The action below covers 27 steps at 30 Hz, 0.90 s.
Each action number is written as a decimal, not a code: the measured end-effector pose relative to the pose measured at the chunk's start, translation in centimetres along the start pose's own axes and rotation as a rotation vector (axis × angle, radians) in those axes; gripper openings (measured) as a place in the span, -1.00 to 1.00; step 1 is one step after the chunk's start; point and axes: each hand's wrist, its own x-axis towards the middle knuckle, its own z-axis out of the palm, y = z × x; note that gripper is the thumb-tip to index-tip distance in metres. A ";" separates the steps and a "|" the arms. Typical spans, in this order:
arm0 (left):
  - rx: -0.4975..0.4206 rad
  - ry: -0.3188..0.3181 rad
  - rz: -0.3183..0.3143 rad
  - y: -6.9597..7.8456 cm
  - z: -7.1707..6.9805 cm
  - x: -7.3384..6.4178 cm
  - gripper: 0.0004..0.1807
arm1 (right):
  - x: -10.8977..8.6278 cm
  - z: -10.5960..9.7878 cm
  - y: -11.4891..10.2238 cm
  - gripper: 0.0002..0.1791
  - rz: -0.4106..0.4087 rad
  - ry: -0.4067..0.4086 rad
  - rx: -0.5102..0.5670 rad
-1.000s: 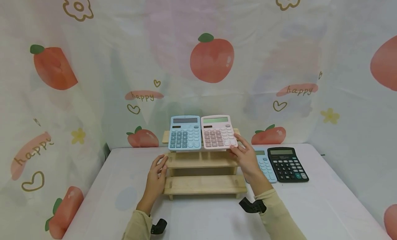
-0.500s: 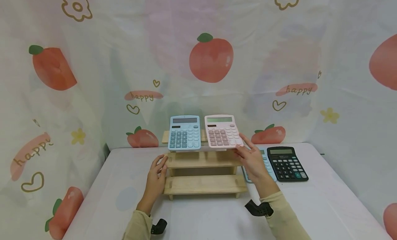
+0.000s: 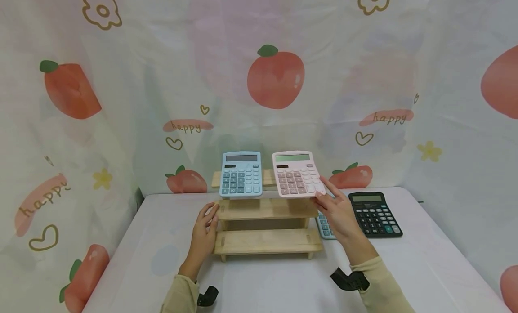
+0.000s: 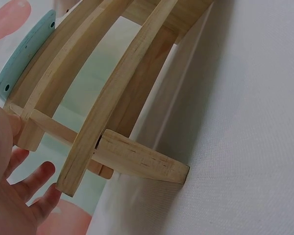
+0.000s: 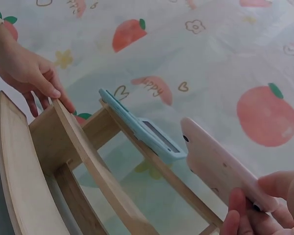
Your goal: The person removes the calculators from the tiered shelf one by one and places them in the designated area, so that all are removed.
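My right hand (image 3: 340, 218) pinches the pink calculator (image 3: 296, 174) at its lower right corner, thumb in front and fingers behind. In the right wrist view the pink calculator's back (image 5: 218, 164) shows, held apart from the top slat. A light blue calculator (image 3: 241, 174) leans upright on the top tier of the stepped wooden rack (image 3: 267, 242), to the left of the pink one. At the rack's left end, my left hand (image 3: 203, 234) grips the end of the middle shelf, its thumb (image 5: 48, 87) on the wood; its other fingers hang beside the slats in the left wrist view.
Right of the rack, a black calculator (image 3: 376, 216) lies on the white table (image 3: 267, 286). Beside it lies a second light blue calculator (image 3: 325, 227), mostly hidden behind my right hand. A fruit-patterned cloth wall (image 3: 226, 79) stands close behind the rack.
My right hand has moved right with the pink calculator, widening the gap to the blue calculator on the rack. It now covers more of the blue calculator on the table. The left hand has stayed still.
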 end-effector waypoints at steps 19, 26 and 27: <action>-0.001 0.001 -0.009 0.2 -0.1 0.0 -0.58 | -2.3 -2.1 -0.9 -0.22 -0.018 -0.019 -0.127; 0.007 -0.001 -0.006 0.1 -0.1 -0.1 -0.58 | -2.9 -2.8 -0.5 -0.21 -0.041 -0.042 -0.170; 0.006 -0.001 -0.006 0.1 0.0 -0.1 -0.58 | -3.0 -2.9 -0.5 -0.20 -0.046 -0.047 -0.166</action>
